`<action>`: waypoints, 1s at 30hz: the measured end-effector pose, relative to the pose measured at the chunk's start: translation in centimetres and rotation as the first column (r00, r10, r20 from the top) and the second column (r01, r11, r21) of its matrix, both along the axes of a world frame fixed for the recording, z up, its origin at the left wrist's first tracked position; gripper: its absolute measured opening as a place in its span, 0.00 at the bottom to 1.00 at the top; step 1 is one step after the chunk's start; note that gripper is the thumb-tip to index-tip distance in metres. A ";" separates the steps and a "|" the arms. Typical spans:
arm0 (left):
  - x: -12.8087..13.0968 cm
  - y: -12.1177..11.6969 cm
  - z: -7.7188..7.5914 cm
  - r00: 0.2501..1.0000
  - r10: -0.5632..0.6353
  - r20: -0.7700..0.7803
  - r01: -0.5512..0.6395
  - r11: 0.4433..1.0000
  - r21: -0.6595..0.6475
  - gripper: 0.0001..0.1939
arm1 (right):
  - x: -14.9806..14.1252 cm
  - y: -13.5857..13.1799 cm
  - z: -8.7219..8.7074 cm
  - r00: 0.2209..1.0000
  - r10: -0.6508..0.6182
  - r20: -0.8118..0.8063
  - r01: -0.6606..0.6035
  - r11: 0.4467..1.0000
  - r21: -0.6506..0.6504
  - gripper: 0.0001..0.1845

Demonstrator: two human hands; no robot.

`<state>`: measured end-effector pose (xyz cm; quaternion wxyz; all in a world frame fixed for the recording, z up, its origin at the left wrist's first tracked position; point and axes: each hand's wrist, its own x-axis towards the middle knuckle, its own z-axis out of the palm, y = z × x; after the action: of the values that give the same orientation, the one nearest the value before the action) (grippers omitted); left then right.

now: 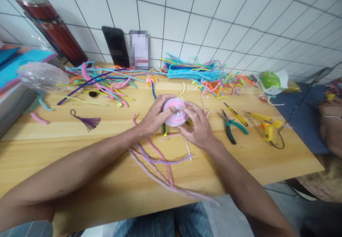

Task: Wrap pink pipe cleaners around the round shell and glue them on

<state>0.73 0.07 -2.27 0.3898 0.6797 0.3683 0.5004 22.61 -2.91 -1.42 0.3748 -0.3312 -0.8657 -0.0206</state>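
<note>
Between my two hands is a round, flat coil of pink and lilac pipe cleaners with a small shiny spot at its centre. My left hand grips the coil's left side, thumb pressed on top near the middle. On the right side my right hand holds the rim, fingers on top and thumb at the lower edge. Loose pink and purple pipe cleaners lie on the table in front of my wrists. A green and yellow tool handle pokes out below the coil, partly hidden.
Pliers, a yellow craft knife and a yellow glue gun lie at the right. Bundled pipe cleaners line the wall. Two phones lean there beside a red flask. A purple tassel lies left. Another person's arm shows far right.
</note>
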 end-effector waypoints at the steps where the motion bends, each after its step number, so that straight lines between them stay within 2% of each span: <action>1: 0.0 0.0 -0.1 1.000 -0.004 0.001 0.004 1.000 0.003 0.20 | 0.0 0.0 0.0 1.000 0.004 0.006 -0.004 1.000 0.001 0.40; 9: -0.1 0.2 -0.4 0.999 -0.042 0.000 0.042 0.999 0.009 0.21 | 0.1 0.1 0.0 0.999 0.024 0.028 -0.024 0.999 0.027 0.37; 16: 0.0 -0.3 1.3 0.998 -0.067 -0.007 0.066 0.994 -0.093 0.19 | 0.1 0.2 0.0 0.999 0.031 0.007 -0.032 0.999 0.023 0.36; 19: 0.0 -0.6 1.7 1.000 -0.028 0.002 0.028 0.991 -0.130 0.24 | 0.3 0.2 0.1 0.998 0.063 0.000 -0.063 0.998 0.012 0.35; 23: -0.1 -0.5 1.4 0.998 0.014 -0.054 -0.021 0.991 -0.131 0.31 | 0.3 0.4 0.2 0.994 0.102 -0.031 -0.102 0.995 0.010 0.34; 27: -0.3 -0.3 1.0 0.999 0.011 -0.047 -0.020 0.981 -0.195 0.31 | 0.3 0.6 0.2 0.995 0.100 -0.008 -0.100 0.992 -0.077 0.32; 30: -0.5 -0.2 0.8 1.000 0.029 -0.011 -0.031 0.972 -0.233 0.29 | 0.3 0.6 0.3 0.996 0.082 0.027 -0.079 0.993 -0.089 0.30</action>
<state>0.24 -0.13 -1.44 0.4577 0.6257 0.4362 0.4568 22.88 -2.32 -1.11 0.3472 -0.3119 -0.8840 0.0274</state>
